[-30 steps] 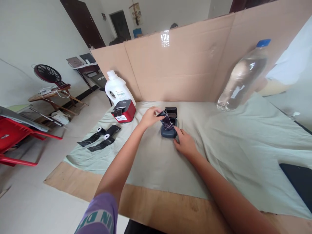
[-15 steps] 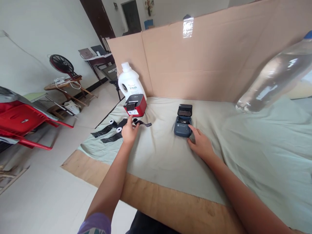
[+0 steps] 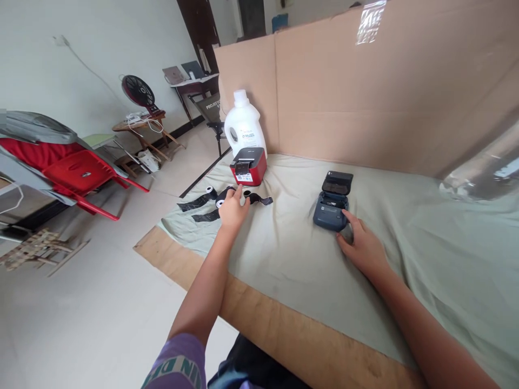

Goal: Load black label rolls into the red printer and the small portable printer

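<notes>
My left hand point(image 3: 234, 209) reaches over several black label rolls, index finger pointing forward and thumb apart, nothing visibly gripped. Just beyond its thumb lies a black label roll point(image 3: 254, 198) with its strip trailing right. To its left are another roll point(image 3: 211, 192) and loose black strips point(image 3: 206, 216); the hand partly covers the rolls. Fingertips of my right hand point(image 3: 363, 246) touch the right side of a dark blue label printer point(image 3: 330, 217), thumb and index finger apart at its corner. The printer lies on the cloth with its lid point(image 3: 337, 182) raised.
Behind the rolls stand a red and black label printer point(image 3: 256, 174) and a white jug point(image 3: 245, 127). A cardboard panel point(image 3: 324, 86) backs the cloth-covered table point(image 3: 284, 259). At right leans a clear plastic bottle point(image 3: 482, 167). A red chair point(image 3: 81, 173) is on the floor at left.
The view has turned left, so everything sits farther right in the picture. My left hand shifts slightly by the rolls; my right hand stays at the blue printer.
</notes>
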